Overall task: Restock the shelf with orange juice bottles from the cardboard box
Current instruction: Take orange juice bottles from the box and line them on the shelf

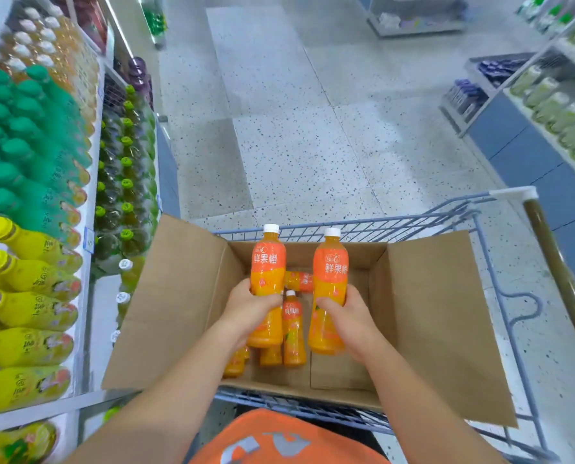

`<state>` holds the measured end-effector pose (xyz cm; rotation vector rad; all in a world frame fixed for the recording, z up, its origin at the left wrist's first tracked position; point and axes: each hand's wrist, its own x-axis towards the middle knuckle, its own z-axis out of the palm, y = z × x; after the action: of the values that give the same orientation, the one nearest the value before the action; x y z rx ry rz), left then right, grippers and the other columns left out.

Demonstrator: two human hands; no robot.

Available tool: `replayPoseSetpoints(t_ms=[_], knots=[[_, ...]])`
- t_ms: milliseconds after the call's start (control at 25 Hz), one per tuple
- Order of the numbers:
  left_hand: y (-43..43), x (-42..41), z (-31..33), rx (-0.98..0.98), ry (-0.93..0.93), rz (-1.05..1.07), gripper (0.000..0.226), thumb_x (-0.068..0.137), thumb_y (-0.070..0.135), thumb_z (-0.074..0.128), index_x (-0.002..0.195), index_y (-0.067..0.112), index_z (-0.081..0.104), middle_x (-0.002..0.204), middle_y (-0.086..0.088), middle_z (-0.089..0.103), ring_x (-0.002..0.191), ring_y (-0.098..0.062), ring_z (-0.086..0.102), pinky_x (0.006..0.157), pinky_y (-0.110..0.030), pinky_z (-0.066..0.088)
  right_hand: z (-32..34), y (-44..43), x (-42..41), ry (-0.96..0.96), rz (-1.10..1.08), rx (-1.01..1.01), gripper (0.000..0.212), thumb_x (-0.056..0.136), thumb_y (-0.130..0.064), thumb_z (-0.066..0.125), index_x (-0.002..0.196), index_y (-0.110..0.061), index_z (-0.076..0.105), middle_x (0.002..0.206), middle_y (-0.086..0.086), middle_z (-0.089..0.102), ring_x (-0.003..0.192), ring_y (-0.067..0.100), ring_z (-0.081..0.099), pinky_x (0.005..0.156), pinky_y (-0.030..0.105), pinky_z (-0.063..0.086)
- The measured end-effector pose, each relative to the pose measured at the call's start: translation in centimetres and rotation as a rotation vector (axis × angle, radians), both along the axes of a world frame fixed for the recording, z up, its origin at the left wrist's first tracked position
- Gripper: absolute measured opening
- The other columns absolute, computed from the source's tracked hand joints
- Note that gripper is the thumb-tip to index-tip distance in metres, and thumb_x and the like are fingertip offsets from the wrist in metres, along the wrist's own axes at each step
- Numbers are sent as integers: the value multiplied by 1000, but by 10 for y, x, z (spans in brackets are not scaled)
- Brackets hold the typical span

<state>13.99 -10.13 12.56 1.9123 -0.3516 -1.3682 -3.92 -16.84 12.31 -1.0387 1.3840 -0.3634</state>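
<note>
Two orange juice bottles are held above the open cardboard box [430, 313], which is seated in a wire shopping cart [363, 226] in the lower middle of the frame. The left bottle [267, 262] is gripped by the left hand [251, 304], with the fingers curled round its lower half. The right bottle [331, 262] is gripped in the same way by the right hand [344, 313], its thumb laid across the front. Both bottles are held upright, long axes running up the frame and white caps pointed towards the top edge. They are held side by side but apart.

Between them, inside the box, a smaller-looking standing bottle [292, 329] is seen, cap up. Behind it a lying bottle [301, 281] is set on its side, long axis across the frame, both ends hidden. More bottles [235, 363] are partly covered by the left wrist at the box's lower left.

Along the left edge of the frame the shelf [102, 309] is lined with yellow-capped bottles [28, 313] and green-capped bottles [11, 145].
</note>
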Motion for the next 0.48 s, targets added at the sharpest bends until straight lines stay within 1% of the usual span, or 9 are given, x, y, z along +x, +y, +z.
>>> replayPoseSetpoints(t_ms=[80, 160, 240, 320, 400, 480], knots=[[-6, 6, 16, -43, -9, 14, 36, 77, 21, 82, 108, 26, 64, 101, -5, 72, 91, -24, 71, 80, -45, 61, 16, -2, 7, -14, -9, -93, 36, 85, -22, 73, 117, -23, 57, 103, 4, 70, 93, 20, 71, 75, 36, 58], [-12, 12, 36, -109, -50, 15, 39, 72, 26, 83, 105, 30, 64, 99, -4, 72, 91, -25, 72, 82, -49, 61, 36, -7, 14, -3, -33, -206, 31, 87, -21, 73, 114, -24, 59, 100, 0, 70, 92, 16, 69, 76, 32, 56], [-16, 18, 58, -180, -118, 17, 39, 65, 29, 81, 101, 30, 65, 95, -4, 73, 88, -24, 73, 82, -50, 61, 57, -14, 21, -18, -58, -300, 27, 87, -19, 73, 110, -23, 61, 97, -1, 70, 89, 13, 68, 74, 30, 54], [-20, 23, 79, -246, -192, 29, 37, 64, 26, 79, 98, 28, 65, 91, -4, 73, 85, -24, 72, 80, -48, 62, 76, -24, 27, -49, -50, -365, 23, 86, -19, 74, 106, -23, 63, 95, 1, 71, 89, 15, 69, 77, 32, 56], [-23, 22, 103, -304, -240, 62, 32, 69, 16, 78, 96, 25, 64, 89, -7, 72, 81, -23, 70, 77, -44, 60, 96, -33, 32, -72, -14, -433, 21, 85, -19, 75, 101, -23, 63, 92, 1, 71, 88, 18, 70, 79, 37, 57], [-22, 18, 129, -355, -302, 126, 32, 66, 15, 77, 95, 23, 64, 86, -5, 73, 76, -21, 69, 76, -42, 59, 116, -40, 36, -111, 22, -496, 18, 84, -18, 75, 97, -23, 63, 89, 1, 72, 86, 20, 70, 76, 39, 57]])
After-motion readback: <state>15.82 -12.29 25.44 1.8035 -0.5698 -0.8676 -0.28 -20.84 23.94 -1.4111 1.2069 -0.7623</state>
